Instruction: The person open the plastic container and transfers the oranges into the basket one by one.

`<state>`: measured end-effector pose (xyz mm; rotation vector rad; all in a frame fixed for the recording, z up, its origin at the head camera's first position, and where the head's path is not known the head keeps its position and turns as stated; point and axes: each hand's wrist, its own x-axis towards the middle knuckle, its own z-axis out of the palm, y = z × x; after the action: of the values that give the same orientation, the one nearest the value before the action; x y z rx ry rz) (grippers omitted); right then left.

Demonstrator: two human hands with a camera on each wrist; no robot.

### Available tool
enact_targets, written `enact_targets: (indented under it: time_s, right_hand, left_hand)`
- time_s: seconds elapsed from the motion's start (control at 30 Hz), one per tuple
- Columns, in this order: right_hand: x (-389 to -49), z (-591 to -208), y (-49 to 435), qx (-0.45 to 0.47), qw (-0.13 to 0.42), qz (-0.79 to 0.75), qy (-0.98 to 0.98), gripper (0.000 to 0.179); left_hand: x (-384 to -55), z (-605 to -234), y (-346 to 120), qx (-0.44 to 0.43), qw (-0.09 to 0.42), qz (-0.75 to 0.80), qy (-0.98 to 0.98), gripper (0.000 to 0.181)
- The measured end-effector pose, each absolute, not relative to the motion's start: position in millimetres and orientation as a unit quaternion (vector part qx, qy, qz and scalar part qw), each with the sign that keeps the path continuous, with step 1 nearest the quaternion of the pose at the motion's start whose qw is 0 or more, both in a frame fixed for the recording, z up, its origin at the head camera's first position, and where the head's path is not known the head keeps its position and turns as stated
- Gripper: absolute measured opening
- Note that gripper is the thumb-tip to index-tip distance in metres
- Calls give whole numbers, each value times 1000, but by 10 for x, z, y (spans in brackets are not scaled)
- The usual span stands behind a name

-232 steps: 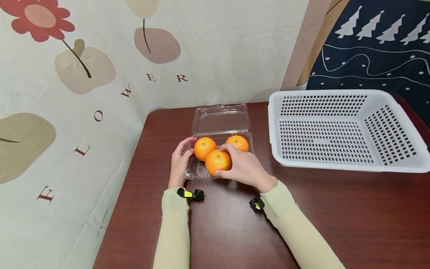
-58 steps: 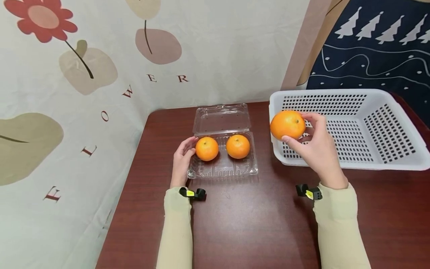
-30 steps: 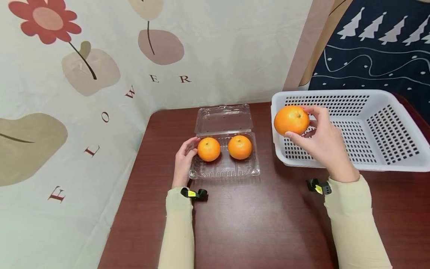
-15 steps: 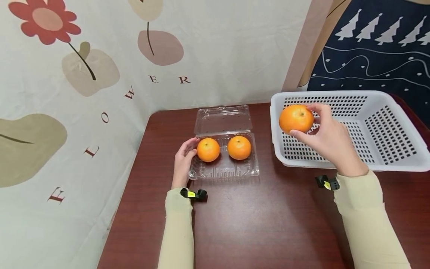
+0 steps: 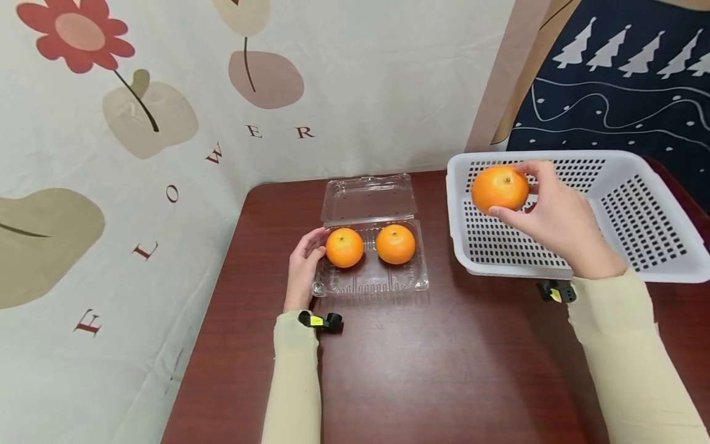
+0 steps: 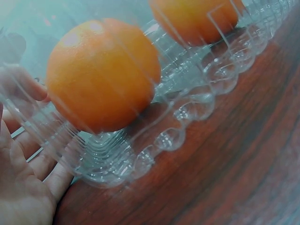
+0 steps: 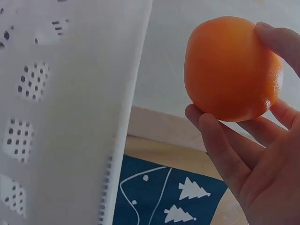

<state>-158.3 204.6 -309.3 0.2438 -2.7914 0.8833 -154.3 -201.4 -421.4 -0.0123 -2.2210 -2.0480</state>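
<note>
My right hand (image 5: 560, 213) holds an orange (image 5: 499, 189) between thumb and fingers, raised over the left part of the white plastic basket (image 5: 627, 276). In the right wrist view the fingers curve around the orange (image 7: 232, 70), beside the basket's wall (image 7: 89, 112). At the table's far left, my left hand (image 5: 302, 271) holds the left side of a clear plastic clamshell container (image 5: 371, 282), its lid folded back. In that container sit two oranges, a left orange (image 5: 344, 248) near my fingertips and a right orange (image 5: 395, 244). Clear plastic partly covers the left fingers (image 6: 42, 164) in the left wrist view.
The basket has perforated walls and stands on the right of the dark red wooden table (image 5: 421, 370). A patterned cloth (image 5: 377, 86) hangs behind the table, and a navy cloth with white trees (image 5: 627, 92) is at the back right.
The right hand has taken the front orange out of the container and carried it right, over the basket; lately it drifts further right and slightly up. The left hand stays at the container.
</note>
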Motion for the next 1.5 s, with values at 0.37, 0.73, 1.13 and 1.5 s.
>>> enact_targets:
  time_s: [0.37,0.73,1.13,1.5]
  right_hand:
    - [-1664,-3002,2150,75,88,277,-954,87]
    - [-1724,-2919,2244,77,77,265,-958,87]
    - [-1812,-2905,2362,66,53,257,-963,88]
    - [-2045,-2954,2604,45,19,267,-962,94]
  left_hand:
    - [-1541,-4216,-2004,-7,60,-674,-736,36]
    - [-1552,-4219,-2013,-10,61,-679,-732,36]
    - [-1581,-4331,-2048,-7,62,-684,-727,36]
    - [-1596,-4339,-2058,-3,63,-691,-720,36]
